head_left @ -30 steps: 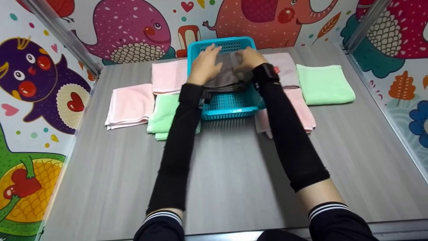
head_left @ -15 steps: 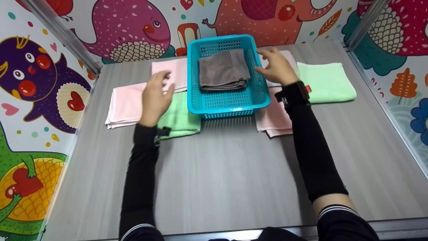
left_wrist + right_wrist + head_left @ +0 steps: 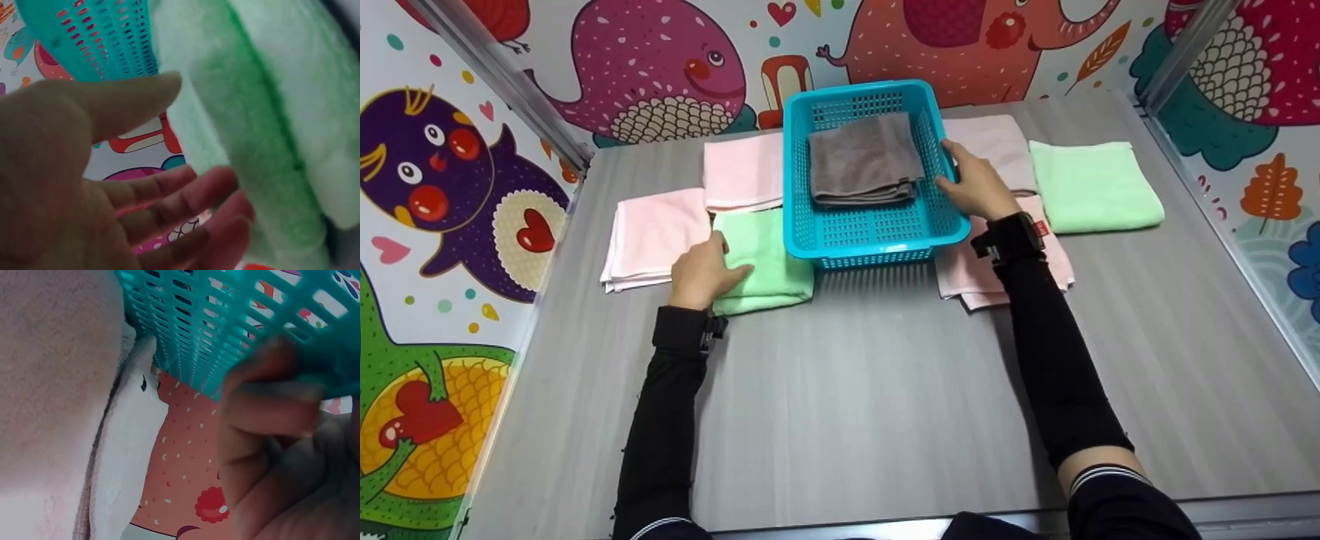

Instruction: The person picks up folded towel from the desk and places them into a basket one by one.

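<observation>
My left hand [image 3: 704,273] is at the left edge of a folded light green towel [image 3: 766,259]. In the left wrist view its fingertips [image 3: 219,179] are right at the towel's thick folded side, thumb and fingers spread apart. My right hand [image 3: 981,182] grips the right rim of a blue-green plastic basket [image 3: 874,250]. The thumb lies over the rim, while the curled fingers [image 3: 247,410] lie against the perforated outer wall. Inside the basket sits a folded grey-brown towel [image 3: 862,157].
Two folded pink towels, a front one [image 3: 656,232] and a rear one [image 3: 744,169], lie left of the basket. To its right are a greyish-pink towel [image 3: 990,146], pink towels [image 3: 982,262] and another light green towel [image 3: 1091,187]. Cartoon-printed walls [image 3: 660,75] enclose the table [image 3: 870,390].
Both hands have left the grey-brown towel, which lies in the basket. The left hand moved left and down to the green towel; the right hand moved right, then onto the basket's rim.
</observation>
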Demonstrator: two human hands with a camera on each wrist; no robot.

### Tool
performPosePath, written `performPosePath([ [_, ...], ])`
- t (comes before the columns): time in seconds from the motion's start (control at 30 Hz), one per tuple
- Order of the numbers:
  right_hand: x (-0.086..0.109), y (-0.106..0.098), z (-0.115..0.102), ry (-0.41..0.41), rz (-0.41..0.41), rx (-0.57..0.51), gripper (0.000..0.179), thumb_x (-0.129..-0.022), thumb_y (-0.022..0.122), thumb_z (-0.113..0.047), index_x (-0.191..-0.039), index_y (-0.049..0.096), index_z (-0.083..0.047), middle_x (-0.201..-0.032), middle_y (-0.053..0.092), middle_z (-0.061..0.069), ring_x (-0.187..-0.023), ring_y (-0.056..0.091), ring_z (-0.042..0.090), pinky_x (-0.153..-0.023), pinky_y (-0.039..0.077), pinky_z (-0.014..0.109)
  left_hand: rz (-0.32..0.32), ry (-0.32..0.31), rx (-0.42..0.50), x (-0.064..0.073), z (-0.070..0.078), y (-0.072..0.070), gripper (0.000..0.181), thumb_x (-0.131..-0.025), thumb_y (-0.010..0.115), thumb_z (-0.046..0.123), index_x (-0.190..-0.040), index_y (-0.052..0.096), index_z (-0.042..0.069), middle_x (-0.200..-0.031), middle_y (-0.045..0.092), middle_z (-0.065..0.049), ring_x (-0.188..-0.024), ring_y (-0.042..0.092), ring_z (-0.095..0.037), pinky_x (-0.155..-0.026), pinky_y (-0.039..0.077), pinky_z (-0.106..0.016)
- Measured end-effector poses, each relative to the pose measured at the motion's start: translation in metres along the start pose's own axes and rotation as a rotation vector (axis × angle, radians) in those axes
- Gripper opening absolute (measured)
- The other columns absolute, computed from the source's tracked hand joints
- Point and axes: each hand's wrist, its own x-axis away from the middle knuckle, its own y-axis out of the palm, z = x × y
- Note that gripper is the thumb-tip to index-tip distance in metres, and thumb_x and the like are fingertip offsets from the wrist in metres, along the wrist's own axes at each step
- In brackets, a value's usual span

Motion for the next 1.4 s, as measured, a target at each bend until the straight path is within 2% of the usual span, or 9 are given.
performPosePath([
  [0.3, 0.001, 0.004, 0.000, 0.035, 0.005, -0.004, 0.068, -0.108, 0.051, -0.019, -0.167, 0.017, -0.016, -0.167, 0.031, 0.022, -0.144, 0.045, 0.043, -0.115, 0.040, 0.061, 0.015, -0.085, -0.091, 0.001, 0.006, 0.007, 0.092, -0.086, 0.082, 0.048, -0.140, 0.045, -0.017, -0.126, 0.061, -0.037, -0.110, 0.063, -0.053, -0.094, 0.054, -0.057],
  [0.5, 0.001, 0.005, -0.001, 0.045, 0.007, -0.010, 0.068, -0.108, 0.050, -0.019, -0.167, 0.017, -0.018, -0.166, 0.033, 0.023, -0.141, 0.048, 0.044, -0.113, 0.043, 0.061, -0.003, -0.080, -0.071, 0.003, 0.000, 0.006, 0.083, -0.084, 0.080, 0.053, -0.120, 0.055, -0.017, -0.104, 0.066, -0.035, -0.098, 0.067, -0.052, -0.088, 0.056, -0.056],
  [0.6, 0.001, 0.004, -0.002, 0.025, 0.014, -0.003, 0.067, -0.108, 0.050, -0.018, -0.167, 0.019, -0.017, -0.165, 0.033, 0.023, -0.142, 0.048, 0.044, -0.114, 0.041, 0.060, -0.001, -0.066, -0.055, 0.002, -0.003, 0.005, 0.069, -0.082, 0.081, 0.054, -0.098, 0.059, -0.010, -0.085, 0.063, -0.024, -0.083, 0.068, -0.045, -0.080, 0.057, -0.055],
  [0.7, 0.001, 0.003, -0.002, 0.005, 0.021, 0.004, 0.067, -0.107, 0.051, -0.018, -0.167, 0.020, -0.015, -0.165, 0.034, 0.023, -0.142, 0.047, 0.044, -0.116, 0.040, 0.058, -0.007, -0.044, -0.049, 0.002, -0.005, 0.005, 0.060, -0.081, 0.082, 0.054, -0.071, 0.050, 0.004, -0.069, 0.049, -0.009, -0.065, 0.058, -0.030, -0.067, 0.054, -0.048],
  [0.8, 0.002, 0.003, -0.001, 0.010, 0.021, 0.008, 0.067, -0.107, 0.052, -0.018, -0.167, 0.020, -0.016, -0.165, 0.033, 0.023, -0.144, 0.046, 0.043, -0.117, 0.039, 0.058, -0.040, -0.024, -0.061, 0.002, -0.006, 0.004, 0.064, -0.081, 0.081, 0.057, -0.061, 0.038, 0.013, -0.063, 0.039, -0.001, -0.058, 0.047, -0.021, -0.058, 0.048, -0.040],
  [0.93, 0.002, 0.005, 0.000, 0.032, 0.025, 0.003, 0.067, -0.108, 0.052, -0.019, -0.167, 0.020, -0.018, -0.166, 0.033, 0.022, -0.145, 0.045, 0.043, -0.117, 0.039, 0.059, -0.079, -0.026, -0.084, 0.002, -0.004, 0.004, 0.063, -0.082, 0.078, 0.060, -0.068, 0.049, 0.006, -0.067, 0.049, -0.008, -0.062, 0.055, -0.027, -0.061, 0.051, -0.043],
  [1.03, 0.002, 0.005, 0.000, 0.041, 0.032, -0.002, 0.067, -0.108, 0.052, -0.020, -0.167, 0.020, -0.019, -0.165, 0.034, 0.022, -0.143, 0.047, 0.043, -0.115, 0.040, 0.060, -0.094, -0.035, -0.096, 0.002, -0.004, 0.005, 0.074, -0.083, 0.077, 0.062, -0.093, 0.061, -0.010, -0.090, 0.063, -0.026, -0.085, 0.066, -0.042, -0.079, 0.056, -0.053],
  [1.13, 0.001, 0.006, -0.001, 0.049, 0.032, -0.005, 0.067, -0.108, 0.052, -0.021, -0.167, 0.020, -0.020, -0.165, 0.035, 0.022, -0.143, 0.047, 0.044, -0.115, 0.040, 0.061, -0.115, -0.034, -0.097, 0.001, -0.005, 0.005, 0.086, -0.084, 0.075, 0.063, -0.111, 0.061, -0.017, -0.108, 0.065, -0.035, -0.100, 0.065, -0.049, -0.088, 0.055, -0.057],
  [1.4, 0.002, 0.006, 0.000, 0.044, 0.040, 0.013, 0.067, -0.108, 0.051, -0.022, -0.167, 0.020, -0.019, -0.165, 0.036, 0.022, -0.141, 0.049, 0.044, -0.115, 0.041, 0.060, -0.173, -0.024, 0.005, -0.006, -0.008, 0.009, 0.057, -0.085, 0.074, 0.052, -0.095, 0.058, -0.002, -0.085, 0.054, -0.011, -0.074, 0.053, -0.026, -0.068, 0.050, -0.043],
])
